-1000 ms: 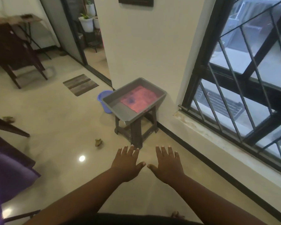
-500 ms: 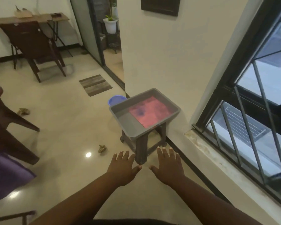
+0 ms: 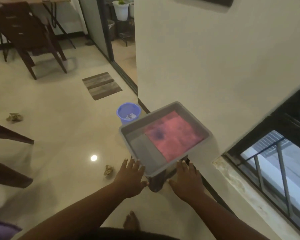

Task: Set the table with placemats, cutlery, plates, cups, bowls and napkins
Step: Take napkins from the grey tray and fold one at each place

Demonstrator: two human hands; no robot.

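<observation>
Both hands reach forward with fingers straight and spread, gripping nothing: the left hand (image 3: 130, 179) has its fingers (image 3: 128, 164) at the near left corner of a grey plastic tub (image 3: 164, 168), the right hand (image 3: 187, 182) just below the tub's near right edge. Just beyond the fingers, inside the tub, lies a flat pink placemat (image 3: 173, 135) with a dark blotch. Farther off to the left, a blue bucket (image 3: 128, 112) on the floor holds scraps of something white.
</observation>
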